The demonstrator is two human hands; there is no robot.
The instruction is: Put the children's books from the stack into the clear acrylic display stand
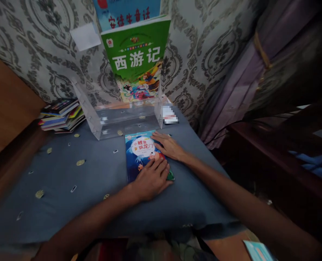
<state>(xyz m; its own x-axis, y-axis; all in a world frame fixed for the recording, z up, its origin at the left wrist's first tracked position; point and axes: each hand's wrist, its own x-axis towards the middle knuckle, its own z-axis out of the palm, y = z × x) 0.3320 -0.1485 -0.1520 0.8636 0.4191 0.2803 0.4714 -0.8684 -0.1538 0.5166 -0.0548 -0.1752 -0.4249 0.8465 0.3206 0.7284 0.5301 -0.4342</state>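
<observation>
Bare forearms (95, 217) are closest, stretched over the near edge of the table (95, 181), and they end at a blue book (140, 154). It's lying flat toward the table's right edge, approx halfway back, just in front of a clear stand (87, 112). Left grip (151, 177) is spread flat over the book's lower right corner; right grip (168, 145) rests on the upper right side, fingers out straight. Neither's closed around anything afaict, just palms-down contact.

Handling-wise, imo it's light & thin, prob a bendy paperback. Cover has a bit of shine, so it might slide a little under dry fingers. Not fragile, tho corners could crease. I'd slip fingertips under the R edge, thumb on top, or pinch both sides so it doesn't flop.

Looks: dark blue cover, lighter blue strip up top, round white patch w/ red & dark Chinese chars (小鲤鱼跳龙门), orange-red fish w/ a big eye below, partly hidden by the left grip. Bit of green at the bottom R corner. Title end points at the stand, so it's right way up for the reader.
</observation>
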